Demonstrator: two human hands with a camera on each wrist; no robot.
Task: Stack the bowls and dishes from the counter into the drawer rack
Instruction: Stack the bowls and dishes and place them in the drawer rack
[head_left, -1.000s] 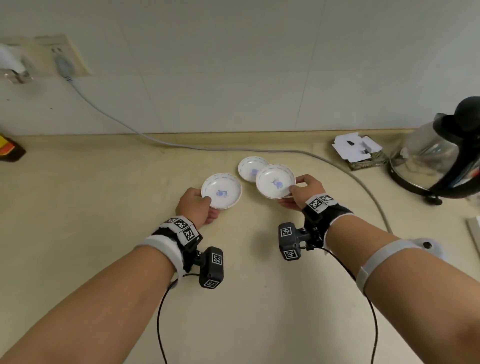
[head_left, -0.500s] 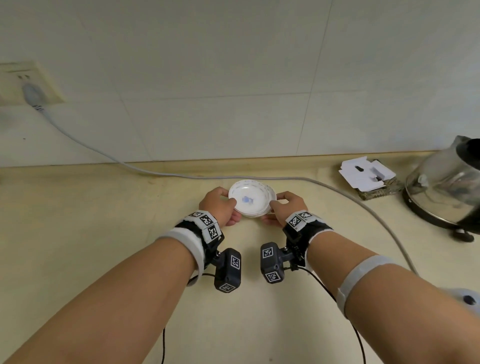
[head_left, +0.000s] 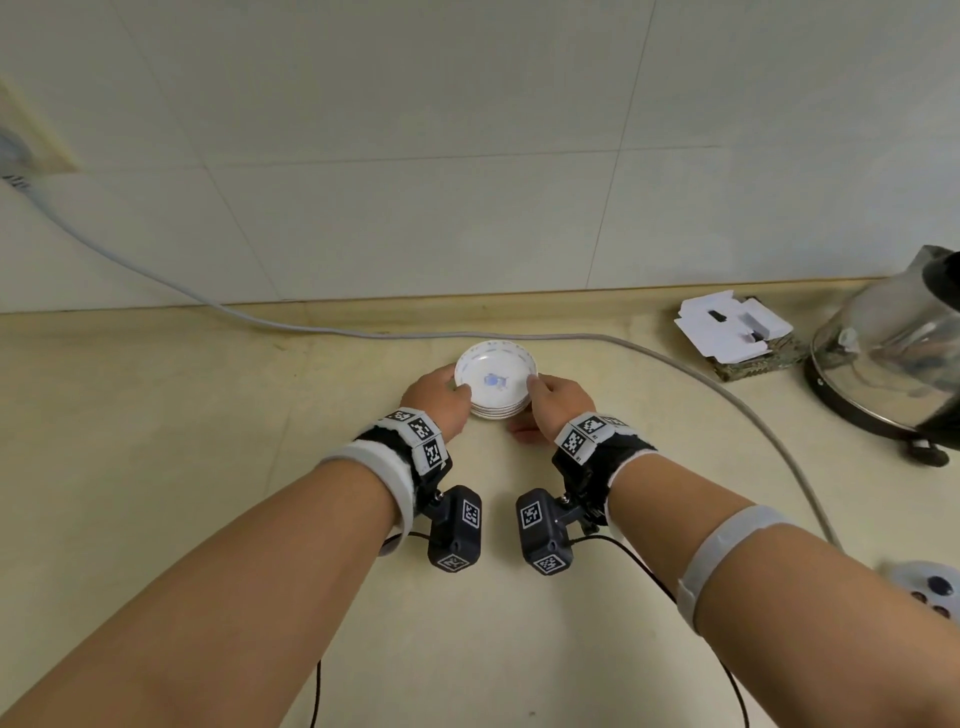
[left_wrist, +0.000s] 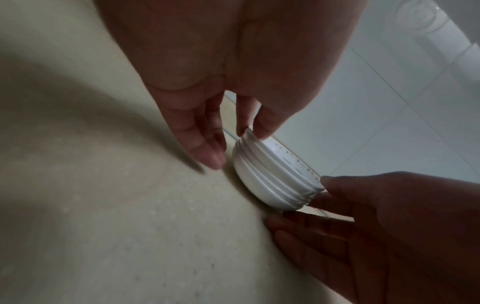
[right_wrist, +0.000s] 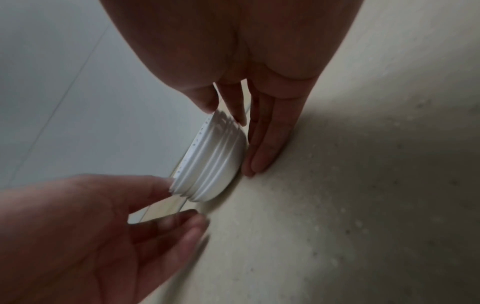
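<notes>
A stack of small white dishes (head_left: 496, 382) with a blue motif stands on the beige counter (head_left: 182, 441) near the back wall. My left hand (head_left: 441, 397) holds its left side, thumb on the top rim and fingers down beside the base. My right hand (head_left: 556, 402) mirrors this on the right side. In the left wrist view the stack (left_wrist: 272, 176) shows several ribbed rims between the left hand (left_wrist: 233, 144) and the right hand (left_wrist: 389, 216). The right wrist view shows the stack (right_wrist: 215, 162) between the right hand (right_wrist: 233, 133) and the left hand (right_wrist: 103, 216). No drawer rack is in view.
A grey cable (head_left: 675, 358) runs from a wall socket (head_left: 26, 150) along the counter behind the dishes and off to the right. A white cardboard packet (head_left: 732, 327) and a glass kettle (head_left: 893, 353) stand at the right. A small white device (head_left: 930, 587) lies at the right edge.
A second ago each hand held a separate dish beside a third on the counter. The dishes now form one stack, and both hands have closed in on its sides.
</notes>
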